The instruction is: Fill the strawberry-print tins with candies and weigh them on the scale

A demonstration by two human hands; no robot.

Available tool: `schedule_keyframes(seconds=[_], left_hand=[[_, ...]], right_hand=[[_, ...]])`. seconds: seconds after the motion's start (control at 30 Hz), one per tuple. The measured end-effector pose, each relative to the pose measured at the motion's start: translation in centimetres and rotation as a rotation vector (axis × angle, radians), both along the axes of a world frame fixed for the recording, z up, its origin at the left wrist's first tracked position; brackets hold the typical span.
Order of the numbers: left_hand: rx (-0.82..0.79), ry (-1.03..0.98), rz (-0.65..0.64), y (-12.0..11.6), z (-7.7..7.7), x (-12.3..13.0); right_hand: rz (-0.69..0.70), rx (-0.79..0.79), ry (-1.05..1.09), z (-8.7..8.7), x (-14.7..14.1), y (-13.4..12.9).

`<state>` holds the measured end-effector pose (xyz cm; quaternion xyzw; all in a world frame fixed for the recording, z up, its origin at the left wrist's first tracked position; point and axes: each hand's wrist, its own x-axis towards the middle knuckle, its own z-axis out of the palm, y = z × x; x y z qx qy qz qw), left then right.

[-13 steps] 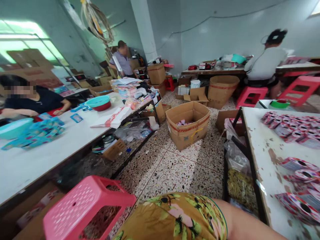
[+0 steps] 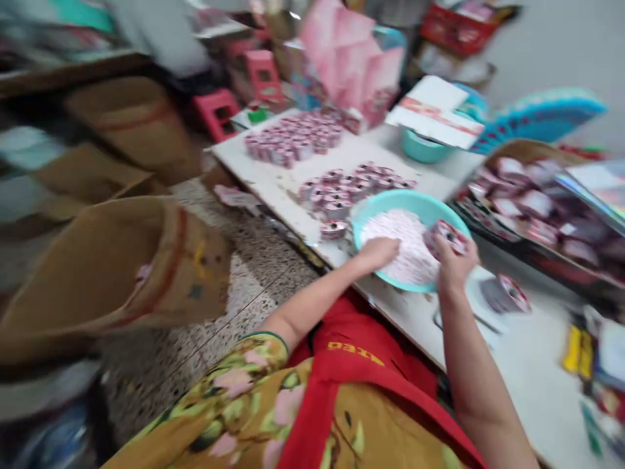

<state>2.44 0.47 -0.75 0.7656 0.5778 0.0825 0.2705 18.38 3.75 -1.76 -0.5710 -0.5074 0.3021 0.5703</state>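
Observation:
A turquoise basin [image 2: 364,213] stands at the table's edge before me, holding many small whitish-pink pieces [image 2: 403,238] too blurred to name. Into it reaches my left hand [image 2: 383,253], its fingers closed together at the pieces; whatever they pinch is hidden. My right hand [image 2: 458,262] grips a small printed box [image 2: 450,236], pink, red and white, over the basin's right side. Another such box [image 2: 505,294] lies on the table just right of that hand. Rows of similar boxes [image 2: 336,192] with dark round openings stand behind the basin.
More boxes [image 2: 295,133] are grouped farther back on the white table [image 2: 517,365]. An open carton [image 2: 532,260] full of boxes sits right, near yellow-handled cutters [image 2: 579,348]. A large cardboard box [image 2: 161,273] is on the floor at left.
My view has swung right and down, from the room and aisle to the table. Both hands now show, one in the basin, one with a box; neither showed before.

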Motion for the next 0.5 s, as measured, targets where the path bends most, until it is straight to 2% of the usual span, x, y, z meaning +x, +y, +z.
schedule_keyframes(seconds=[0.03, 0.13, 0.27, 0.37, 0.43, 0.5], left_hand=[[-0.009, 0.044, 0.018, 0.1, -0.3, 0.4], [0.001, 0.132, 0.055, 0.4, -0.8, 0.2], [0.019, 0.177, 0.119, 0.5, -1.5, 0.0], [0.050, 0.175, 0.156, 0.6, -2.1, 0.1], [0.055, 0.174, 0.160, 0.6, -2.5, 0.1], [0.050, 0.170, 0.155, 0.6, -2.7, 0.1]], right_hand=[[-0.065, -0.024, 0.053, -0.3, 1.7, -0.2], [-0.017, 0.014, 0.225, 0.2, 5.3, -0.1], [0.100, 0.202, 0.186, 3.7, 11.4, -1.3], [0.080, 0.234, 0.106, 5.5, 16.4, -4.1], [0.033, 0.222, 0.076, 5.3, 18.8, -5.9], [-0.006, 0.200, 0.067, 4.4, 20.3, -7.2]])
